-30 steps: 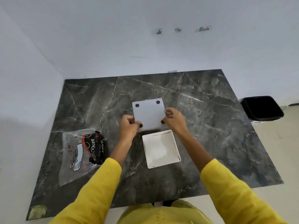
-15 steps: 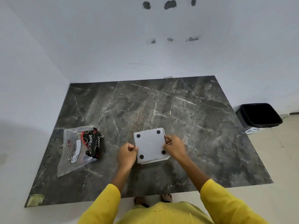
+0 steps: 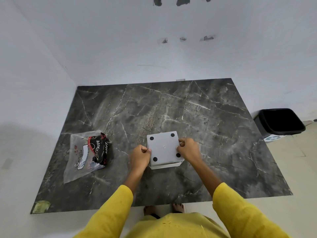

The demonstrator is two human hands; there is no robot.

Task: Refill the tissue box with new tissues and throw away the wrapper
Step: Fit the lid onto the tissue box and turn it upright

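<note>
Head view looks down on a dark marble table (image 3: 214, 117) where the tissue box (image 3: 163, 149) sits upside down near the front edge, its grey base panel with four black feet facing up and a white rim of the body showing beneath it. The left hand (image 3: 139, 158) and the right hand (image 3: 188, 149) are curled closed on opposite side edges of that base panel, fingertips pinching it from either side. Whether the panel is fully seated in the box or only resting on it cannot be told from this angle, though the offset white edge below suggests it may not be square yet.

The box looks like stiff, light plastic: it should not flex, but it is smooth and could slide on the polished stone, so holding it by the two opposite edges, as now, seems the sound grip, pressing evenly so the panel does not tilt. To the left, well apart from the box, lies the wrapper (image 3: 85, 152), a clear, crumpled plastic bag with a black and red printed part; it is soft and light and can be gathered in one hand. A black bin (image 3: 281, 121) stands on the floor beyond the right edge of the table
</note>
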